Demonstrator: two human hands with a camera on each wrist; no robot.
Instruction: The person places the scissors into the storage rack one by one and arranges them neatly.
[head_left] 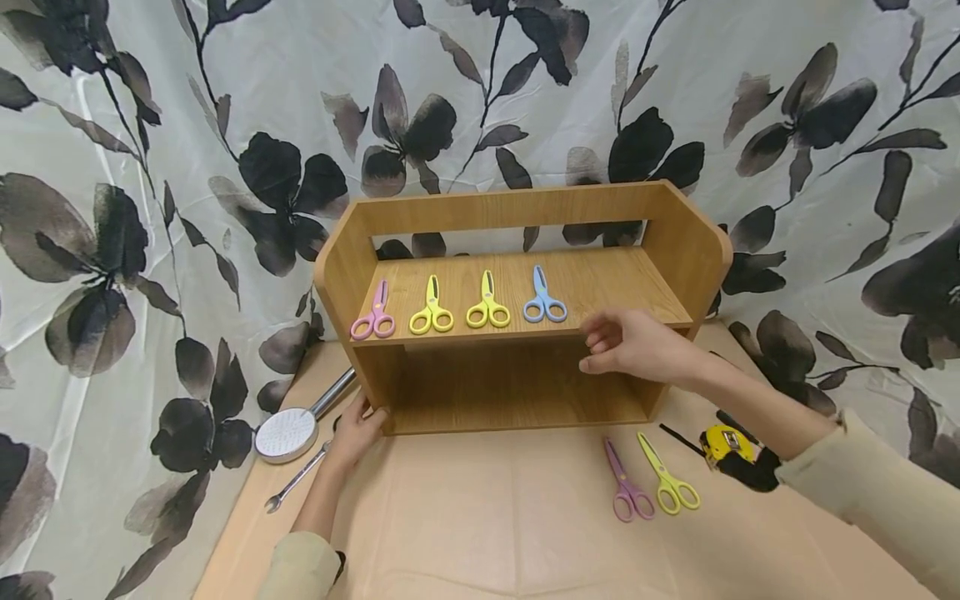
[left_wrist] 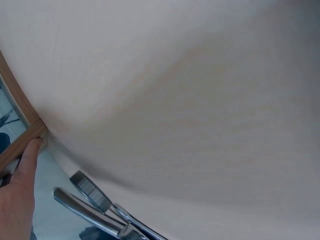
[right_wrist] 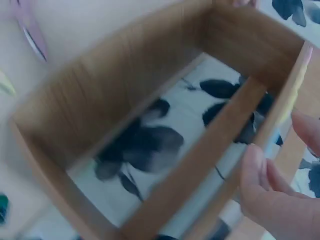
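Note:
A wooden shelf unit stands on the tan table against the flowered curtain. On its upper board lie pink scissors, two yellow pairs and a blue pair in a row. My left hand rests against the unit's lower left corner, and a straight finger touches the wood. My right hand hovers at the front edge of the upper board, right of the blue pair. Its fingers are loosely curled and hold nothing.
Purple scissors and yellow scissors lie on the table in front of the unit's right end. A yellow tape measure sits by my right forearm. At left are a shower head and a wrench.

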